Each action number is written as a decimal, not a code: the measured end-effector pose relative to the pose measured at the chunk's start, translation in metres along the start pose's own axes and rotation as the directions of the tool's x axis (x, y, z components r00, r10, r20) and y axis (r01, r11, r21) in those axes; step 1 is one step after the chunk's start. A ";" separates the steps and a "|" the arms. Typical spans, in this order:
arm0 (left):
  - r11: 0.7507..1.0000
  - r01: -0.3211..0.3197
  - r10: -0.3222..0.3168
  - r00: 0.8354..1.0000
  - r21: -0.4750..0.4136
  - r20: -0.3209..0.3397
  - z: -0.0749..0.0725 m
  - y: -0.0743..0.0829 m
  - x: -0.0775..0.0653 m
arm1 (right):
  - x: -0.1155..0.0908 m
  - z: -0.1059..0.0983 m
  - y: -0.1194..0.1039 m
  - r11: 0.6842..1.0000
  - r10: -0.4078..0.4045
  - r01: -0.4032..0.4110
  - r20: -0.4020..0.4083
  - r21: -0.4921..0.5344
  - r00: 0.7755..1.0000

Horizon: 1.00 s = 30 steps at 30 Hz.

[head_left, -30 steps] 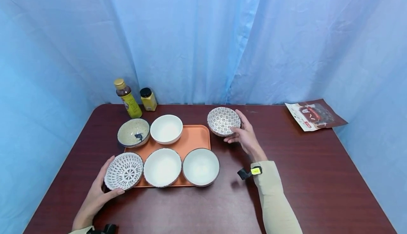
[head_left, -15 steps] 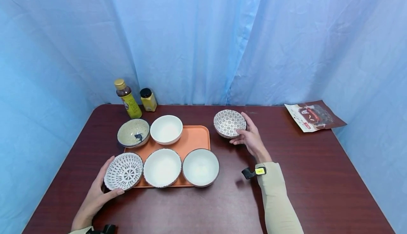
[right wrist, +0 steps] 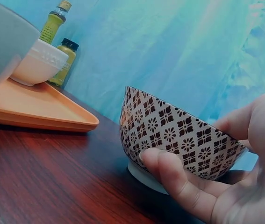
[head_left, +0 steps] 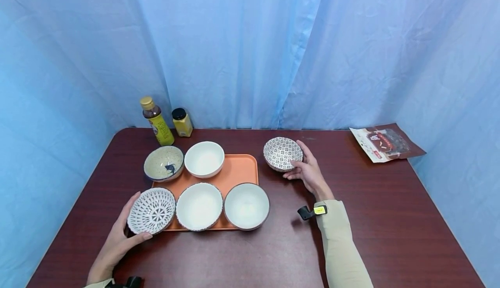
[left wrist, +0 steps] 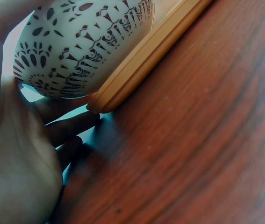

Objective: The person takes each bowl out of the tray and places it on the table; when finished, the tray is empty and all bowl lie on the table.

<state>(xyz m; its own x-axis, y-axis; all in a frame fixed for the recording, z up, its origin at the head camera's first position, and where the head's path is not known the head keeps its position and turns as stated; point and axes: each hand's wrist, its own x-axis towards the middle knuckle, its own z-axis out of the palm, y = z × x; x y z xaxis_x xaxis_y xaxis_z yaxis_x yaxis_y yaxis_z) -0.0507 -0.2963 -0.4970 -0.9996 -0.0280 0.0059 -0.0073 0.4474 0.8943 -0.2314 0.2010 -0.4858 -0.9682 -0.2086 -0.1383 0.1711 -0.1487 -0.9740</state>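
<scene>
**A:** Clock's centred on the orange tray [head_left: 242,168], 12 pointing away from the person. Where's the checked bowl [head_left: 283,153]?

**B:** Out at 2 o'clock, just off the tray over the table [head_left: 234,262]. The right hand [head_left: 309,174] has it from the bowl's 4 o'clock side, fingers and thumb partly curled round it. Can't tell if the foot is fully down.

**A:** One-sided grip, sketchy. And the left hand?

**B:** Left hand [head_left: 115,238] is spread wide round the spoke-pattern bowl [head_left: 151,210] at 8 o'clock, thumb and fingers hugging its outer side. That bowl hangs past the tray's edge, so I reckon if the hand lets go or nudges it outward, it could tip.

**A:** And pushed toward 3?

**B:** Probably clinks into the white bowl [head_left: 199,206] just beside it. The checked one, I'd say, could roll out of that grip if lifted tilted, or smack the dark-rimmed bowl [head_left: 247,206] if swung low toward 8.
</scene>
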 end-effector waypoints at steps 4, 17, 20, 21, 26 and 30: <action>1.000 0.012 -0.012 1.000 0.006 0.005 0.000 0.000 0.000 | -0.001 -0.001 0.000 1.000 0.010 -0.010 0.004 -0.009 1.000; 1.000 0.024 -0.024 1.000 0.001 0.007 0.000 0.001 0.000 | -0.010 -0.013 -0.005 0.989 0.078 -0.081 -0.033 -0.121 0.996; 1.000 0.026 -0.026 1.000 -0.002 0.008 0.000 0.002 0.000 | -0.017 -0.018 -0.009 0.989 0.066 -0.072 -0.048 -0.132 0.997; 1.000 0.026 -0.025 1.000 -0.004 0.009 0.000 0.002 0.000 | -0.019 -0.020 -0.010 0.988 0.063 -0.069 -0.052 -0.136 0.997; 1.000 0.029 -0.029 0.999 -0.009 0.013 0.000 0.002 0.000 | -0.031 -0.027 -0.017 0.989 0.052 -0.061 -0.069 -0.135 0.996; 0.999 0.031 -0.031 0.999 -0.013 0.014 0.000 0.002 0.000 | -0.039 -0.030 -0.024 0.993 0.017 -0.027 -0.088 -0.119 0.996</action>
<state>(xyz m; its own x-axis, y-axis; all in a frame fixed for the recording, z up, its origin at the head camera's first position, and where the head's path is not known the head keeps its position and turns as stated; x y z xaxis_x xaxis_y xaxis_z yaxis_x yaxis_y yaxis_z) -0.0510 -0.2953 -0.4949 -0.9992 -0.0291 -0.0283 -0.0381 0.4343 0.9000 -0.2038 0.2420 -0.4624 -0.9775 -0.1249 -0.1698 0.1745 -0.0270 -0.9843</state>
